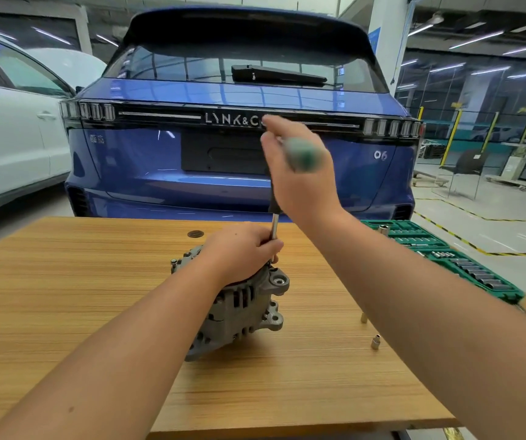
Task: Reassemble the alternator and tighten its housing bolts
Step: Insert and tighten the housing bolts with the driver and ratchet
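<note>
Grey metal alternator (239, 300) sits on the wooden bench (65, 296), right under the left hand (242, 252). That hand rests on top and pinches the shaft of the driver (275, 230). The driver stands almost straight up. The right hand (302, 173) is higher, wrapped round the green handle. The tip points down at the housing, so turning comes next, I think.

Your work surface is a wood-grain table (65, 296). The alternator (239, 309) stands on it directly beneath the fingers of your left hand (242, 249). A dark round insert (195, 234) sits in the tabletop just beyond and left of those fingers. Two loose sockets, (375, 342) and (364, 317), stand well to their right, nearer you. A green socket set case (445, 258) lies at the far right edge.
</note>
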